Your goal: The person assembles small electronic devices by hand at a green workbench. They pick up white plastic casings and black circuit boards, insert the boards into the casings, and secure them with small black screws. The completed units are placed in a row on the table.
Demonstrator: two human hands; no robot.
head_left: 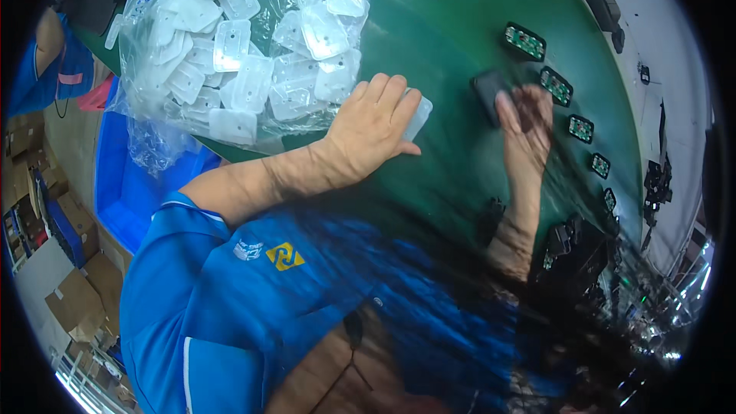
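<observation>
My left hand (372, 126) reaches over the green table beside the plastic bag. A translucent white plastic plate (418, 118) shows between its thumb and forefinger, partly hidden under the fingers, and the hand appears to grip it. To the right, my right hand (525, 126) is closed on a dark rectangular case (486, 96), held by its right side between thumb and fingers. Motion blurs the case and fingers, and dark strands of hair cross in front of that hand. Just beyond the right hand lies a black case with a green circuit board (557, 86).
A clear bag (138, 54) full of translucent plates (251, 84) covers the table's left part. More board-filled black cases (525, 41) line the right edge. Dark parts (563, 239) lie near my right forearm. A blue bin (115, 176) stands at left, near another person's arm (50, 38).
</observation>
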